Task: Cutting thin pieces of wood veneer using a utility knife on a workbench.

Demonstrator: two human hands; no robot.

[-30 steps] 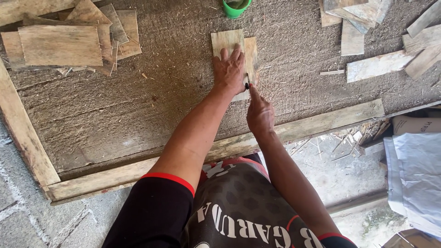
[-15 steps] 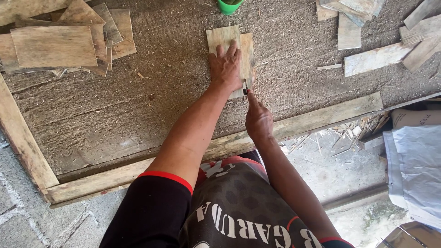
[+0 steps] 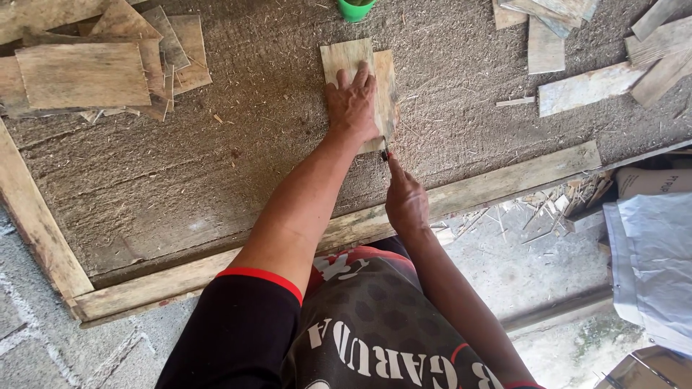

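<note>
My left hand (image 3: 353, 108) lies flat with its fingers spread on a thin wooden piece (image 3: 349, 56) that rests on a rough grey worktop (image 3: 238, 144). A second strip (image 3: 386, 79) lies under it, sticking out on the right. My right hand (image 3: 406, 203) is closed around a small dark tool (image 3: 386, 152) whose tip touches the near right edge of the wooden pieces. What kind of tool it is cannot be told.
A pile of wooden sheets (image 3: 86, 72) lies at the far left, more offcuts (image 3: 591, 86) at the far right. A green cup (image 3: 355, 9) stands at the top edge. Wooden rails (image 3: 497, 184) frame the worktop. White sacks (image 3: 652, 252) lie at the right.
The right hand with the tool has drawn slightly toward me along the right edge of the wood. The left hand keeps pressing the piece down.
</note>
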